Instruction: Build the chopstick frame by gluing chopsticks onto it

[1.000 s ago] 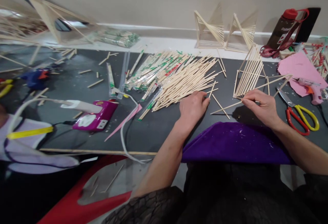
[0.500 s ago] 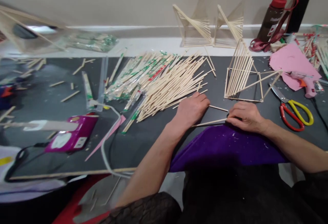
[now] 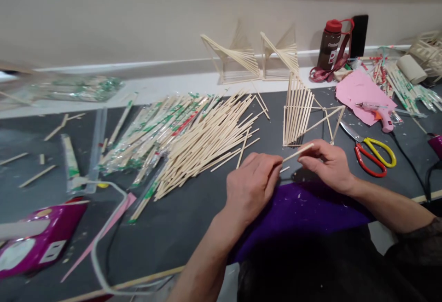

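My left hand (image 3: 253, 184) is closed round a thin wooden stick (image 3: 297, 153), whose free end points up and right. My right hand (image 3: 324, 164) is beside that end, its fingers curled and apart, with a gap between thumb and forefinger; whether it touches the stick is hard to tell. Another short stick end (image 3: 285, 170) shows below, on the dark table (image 3: 179, 237). Left of my hands lies a big pile of loose sticks (image 3: 203, 141). A stick frame with a slanted fan of sticks (image 3: 299, 108) stands just beyond my right hand.
Scissors (image 3: 375, 154) and a pink glue gun (image 3: 378, 113) with a cord lie at the right. Two finished stick shapes (image 3: 235, 58) and a bottle (image 3: 329, 46) stand by the wall. Purple cloth (image 3: 304, 210) covers the near edge; a magenta device (image 3: 48, 233) lies left.
The view has shifted right. My right hand has opened and come off the sticks on the table; the stick in my left hand is now raised and slanted upward.
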The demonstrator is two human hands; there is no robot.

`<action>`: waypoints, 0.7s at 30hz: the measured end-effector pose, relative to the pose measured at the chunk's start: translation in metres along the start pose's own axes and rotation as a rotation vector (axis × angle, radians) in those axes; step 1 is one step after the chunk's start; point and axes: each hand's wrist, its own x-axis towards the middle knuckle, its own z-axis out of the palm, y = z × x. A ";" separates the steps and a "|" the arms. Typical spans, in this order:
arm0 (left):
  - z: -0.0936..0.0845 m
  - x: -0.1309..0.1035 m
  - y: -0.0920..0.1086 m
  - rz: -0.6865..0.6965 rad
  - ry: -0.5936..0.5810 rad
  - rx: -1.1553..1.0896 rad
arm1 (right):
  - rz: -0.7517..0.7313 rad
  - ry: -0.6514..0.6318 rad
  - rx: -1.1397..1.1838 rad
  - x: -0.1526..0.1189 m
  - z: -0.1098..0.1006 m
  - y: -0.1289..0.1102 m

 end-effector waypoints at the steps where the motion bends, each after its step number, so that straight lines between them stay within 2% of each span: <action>1: 0.000 0.001 0.004 0.015 0.009 -0.028 | 0.045 0.035 0.077 0.000 -0.003 -0.005; 3: -0.002 0.006 0.011 0.037 0.034 -0.096 | 0.114 0.084 0.183 0.002 -0.011 -0.013; 6: -0.004 0.017 0.024 0.009 0.044 -0.253 | 0.099 0.103 0.209 0.007 -0.029 -0.025; 9: -0.005 0.031 0.040 -0.092 0.049 -0.439 | 0.041 0.085 0.164 0.019 -0.050 -0.038; 11: -0.002 0.040 0.051 -0.194 0.075 -0.587 | 0.072 0.076 0.171 0.031 -0.063 -0.046; 14: 0.009 0.049 0.061 -0.419 0.095 -0.950 | 0.126 0.141 0.263 0.056 -0.081 -0.056; 16: 0.022 0.052 0.061 -0.614 0.082 -1.251 | 0.105 0.227 0.331 0.077 -0.094 -0.057; 18: 0.036 0.054 0.058 -0.836 0.000 -1.499 | 0.127 0.321 0.325 0.098 -0.107 -0.051; 21: 0.055 0.056 0.049 -1.129 -0.198 -1.731 | 0.270 0.334 0.272 0.124 -0.119 -0.029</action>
